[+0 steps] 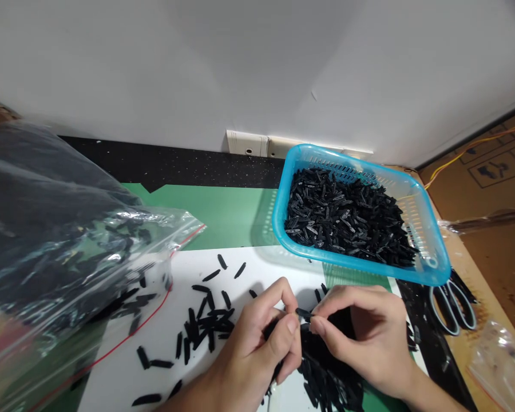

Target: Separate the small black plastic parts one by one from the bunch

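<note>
My left hand [264, 337] and right hand [360, 332] meet fingertip to fingertip over the white sheet [163, 343] on the table, both pinching one small black plastic piece [304, 313] between thumb and forefinger; each grip is pressed together on an end of it. To handle it well, I judge I should keep the pinch near the tips so the piece stays in sight, and hold it level rather than twisting it, since it is thin and could slip.

Under and just right of my grip lies a loose heap of black pieces [326, 372]; more scattered black pieces [206, 326] lie to the left. Beyond my right hand stands a blue perforated basket [429, 252], filled with the same black pieces. Far left of my grip slumps a clear zip bag [68, 246], open-mouthed, also holding them. Scissors [452, 306] lie right of my hands, beside the basket.
</note>
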The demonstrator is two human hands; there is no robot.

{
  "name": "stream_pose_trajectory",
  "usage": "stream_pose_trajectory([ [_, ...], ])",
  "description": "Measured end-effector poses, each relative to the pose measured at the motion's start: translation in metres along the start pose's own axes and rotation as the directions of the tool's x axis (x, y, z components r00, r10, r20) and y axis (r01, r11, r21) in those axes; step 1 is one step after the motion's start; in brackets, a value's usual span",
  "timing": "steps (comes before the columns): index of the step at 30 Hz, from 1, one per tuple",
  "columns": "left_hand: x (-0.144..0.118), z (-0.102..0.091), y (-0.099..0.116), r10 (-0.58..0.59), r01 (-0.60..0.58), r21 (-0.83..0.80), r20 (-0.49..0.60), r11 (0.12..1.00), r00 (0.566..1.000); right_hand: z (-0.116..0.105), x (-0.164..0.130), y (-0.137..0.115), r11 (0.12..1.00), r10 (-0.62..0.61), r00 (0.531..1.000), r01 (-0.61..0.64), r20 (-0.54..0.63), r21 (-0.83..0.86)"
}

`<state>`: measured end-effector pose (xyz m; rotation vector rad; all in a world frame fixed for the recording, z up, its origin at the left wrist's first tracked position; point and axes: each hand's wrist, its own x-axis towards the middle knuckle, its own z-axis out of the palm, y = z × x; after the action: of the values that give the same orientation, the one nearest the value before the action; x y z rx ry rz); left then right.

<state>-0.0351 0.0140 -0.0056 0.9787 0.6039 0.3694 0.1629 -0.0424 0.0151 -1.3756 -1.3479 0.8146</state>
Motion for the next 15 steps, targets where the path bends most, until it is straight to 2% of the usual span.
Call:
stream_pose_trajectory([
  [4, 0.001, -0.0002, -0.0004, 0.012, -0.012, -0.009, -0.001, 1.0, 1.0, -0.0014, 0.0022, 0.002, 0.972, 0.167, 0.984, -0.175, 0.063, 0.155],
  [8, 0.0004, 0.0001, -0.0007, 0.017, -0.017, 0.02, -0.01, 1.0, 1.0, -0.003, 0.0046, 0.0048, 0.879, 0.27, 0.948, -0.314, 0.17, 0.359],
  [11, 0.0, 0.0013, 0.0015, 0.028, -0.028, 0.041, -0.003, 0.999, 1.0, -0.0043, 0.0053, 0.0068, 0.829, 0.287, 0.931, -0.359, 0.226, 0.428],
  [15, -0.0006, 0.0028, 0.004, 0.028, -0.027, 0.046, -0.021, 0.999, 0.999, -0.0058, 0.0048, 0.0087, 0.833, 0.272, 0.938, -0.342, 0.217, 0.435],
])
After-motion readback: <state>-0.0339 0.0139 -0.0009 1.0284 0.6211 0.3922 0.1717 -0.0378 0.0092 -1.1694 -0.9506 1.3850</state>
